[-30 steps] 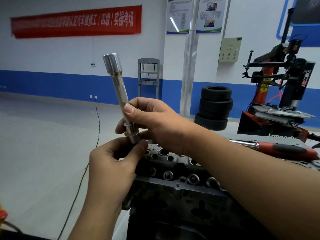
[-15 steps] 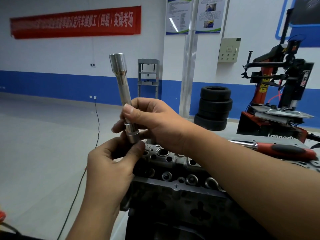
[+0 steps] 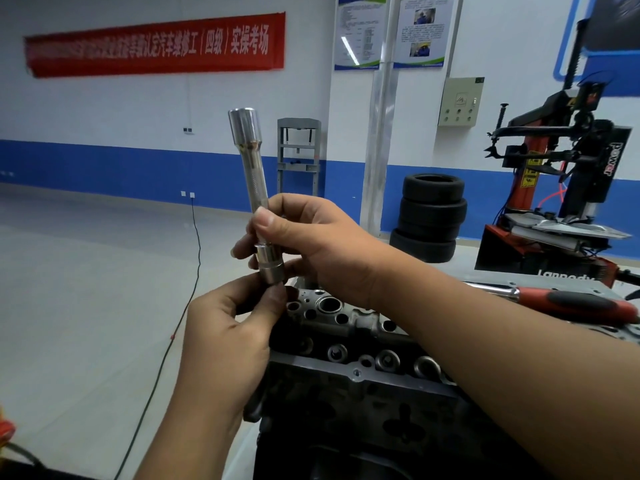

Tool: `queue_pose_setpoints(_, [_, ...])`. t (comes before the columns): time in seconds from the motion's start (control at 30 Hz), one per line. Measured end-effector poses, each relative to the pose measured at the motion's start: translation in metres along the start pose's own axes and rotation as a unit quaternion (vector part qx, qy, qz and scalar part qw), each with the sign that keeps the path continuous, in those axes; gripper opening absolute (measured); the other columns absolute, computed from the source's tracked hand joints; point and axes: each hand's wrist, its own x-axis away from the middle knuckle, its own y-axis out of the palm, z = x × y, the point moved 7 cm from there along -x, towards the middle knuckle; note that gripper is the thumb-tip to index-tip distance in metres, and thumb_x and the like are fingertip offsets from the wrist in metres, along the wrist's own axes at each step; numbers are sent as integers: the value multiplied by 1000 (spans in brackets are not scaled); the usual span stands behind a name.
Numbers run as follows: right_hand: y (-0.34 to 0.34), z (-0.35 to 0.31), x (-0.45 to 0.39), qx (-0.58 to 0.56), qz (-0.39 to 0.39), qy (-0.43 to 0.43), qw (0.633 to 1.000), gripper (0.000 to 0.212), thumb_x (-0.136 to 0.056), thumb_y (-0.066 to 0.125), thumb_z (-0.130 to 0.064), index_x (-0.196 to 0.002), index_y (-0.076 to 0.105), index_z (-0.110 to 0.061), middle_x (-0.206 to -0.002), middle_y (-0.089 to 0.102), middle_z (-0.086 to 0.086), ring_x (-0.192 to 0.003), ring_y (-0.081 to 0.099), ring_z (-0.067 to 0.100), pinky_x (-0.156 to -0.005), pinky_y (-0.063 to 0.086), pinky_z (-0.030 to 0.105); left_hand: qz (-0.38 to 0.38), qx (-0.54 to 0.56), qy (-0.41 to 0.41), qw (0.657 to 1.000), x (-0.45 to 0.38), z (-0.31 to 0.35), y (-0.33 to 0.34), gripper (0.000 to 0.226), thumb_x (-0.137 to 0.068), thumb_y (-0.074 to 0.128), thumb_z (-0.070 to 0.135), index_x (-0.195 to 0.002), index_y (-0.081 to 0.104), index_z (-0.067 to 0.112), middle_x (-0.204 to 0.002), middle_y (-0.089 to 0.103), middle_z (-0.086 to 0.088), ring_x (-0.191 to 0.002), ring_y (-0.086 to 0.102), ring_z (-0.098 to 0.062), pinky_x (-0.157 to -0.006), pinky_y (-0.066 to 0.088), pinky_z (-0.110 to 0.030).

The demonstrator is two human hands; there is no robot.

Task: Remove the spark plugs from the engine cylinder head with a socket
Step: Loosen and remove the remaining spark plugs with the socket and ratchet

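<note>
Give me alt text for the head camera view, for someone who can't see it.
Two bare hands hold a long chrome socket tool upright above an engine cylinder head: the right hand grips its shaft, the left hand pinches its lower end. A red-handled ratchet lies behind the right arm, with stacked tyres and a tyre changer beyond.

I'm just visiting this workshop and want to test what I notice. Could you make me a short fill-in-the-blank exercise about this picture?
1. Both hands hold a long shiny metal socket extension that points ____.
2. The right hand grips the bar, while the left hand pinches its ____ end.
3. The red-and-black-handled ratchet wrench lies on the grey metal engine cylinder head, touched by ____ hand.
4. The black tyres by the wall are ____.

Missing words: upward; lower; neither; stacked
</note>
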Motion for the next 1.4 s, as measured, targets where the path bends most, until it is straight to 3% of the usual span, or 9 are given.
queue_pose_setpoints(0.13, [1,0,1,-1,-8,11,1000,22,-108,53,-27,-104,67,-12,-98,75,7,-87,66,24,-77,57,36,30,-23,-7,999,0,-4,-5,30,-91,79,17,-86,80,46,-83,80,8,-79,77,-12,-82,59,-43])
queue_pose_setpoints(0.3, [3,-2,3,3,-10,-1,1000,11,-103,63,-20,-92,63,-15,-95,76,10,-77,69,18,-70,58,31,51,5,0,999,3,3,-6,30,-56,83,50,-85,79,41,-77,79,7,-70,76,-9,-69,56,-33])
queue_pose_setpoints(0.4, [4,-2,2,15,-16,1,1000,14,-106,57,-22,-96,61,-13,-97,76,7,-83,67,20,-77,56,37,25,2,7,1000,2,2,-3,10,-81,82,37,-86,81,45,-82,81,7,-76,78,-11,-78,58,-40])
queue_pose_setpoints(0.5, [2,0,1,7,-4,13,1000,22,-109,50,-25,-100,65,-12,-98,75,6,-84,65,18,-76,56,34,-11,-4,-3,1000,1,1,1,28,-100,68,26,-89,82,48,-88,82,7,-83,78,-11,-78,55,-39])
queue_pose_setpoints(0.7, [2,1,1,-1,-3,8,1000,10,-100,65,-27,-95,63,-18,-91,76,8,-86,68,25,-75,58,34,33,-8,-4,999,2,4,-3,11,-73,82,45,-84,79,48,-80,80,11,-74,76,-7,-76,57,-35])
queue_pose_setpoints(0.8, [-1,0,1,-9,9,-2,1000,11,-100,66,-24,-93,61,-17,-93,77,11,-84,70,24,-72,58,33,42,10,-4,999,3,4,-5,25,-59,79,53,-83,79,46,-79,80,9,-72,77,-8,-72,57,-33])
queue_pose_setpoints(1.0, [0,0,0,-17,-4,1,1000,17,-103,59,-28,-100,65,-13,-100,76,6,-90,68,23,-75,57,34,8,-29,-6,1000,1,0,-1,30,-91,79,17,-91,81,47,-87,81,7,-84,79,-17,-86,61,-48])
queue_pose_setpoints(1.2, [2,1,0,-28,-9,-6,1000,10,-97,68,-24,-88,64,-20,-94,77,12,-82,70,24,-70,58,33,46,-2,-5,999,1,-2,-6,23,-73,92,17,-78,77,34,-73,78,5,-64,75,-9,-58,56,-22])
queue_pose_setpoints(1.4, [0,2,-1,-21,-2,2,1000,22,-103,56,-30,-100,69,-12,-99,76,6,-86,68,21,-76,57,35,-22,-20,-13,999,1,1,2,39,-99,69,10,-89,81,46,-89,82,6,-86,79,-16,-85,60,-47])
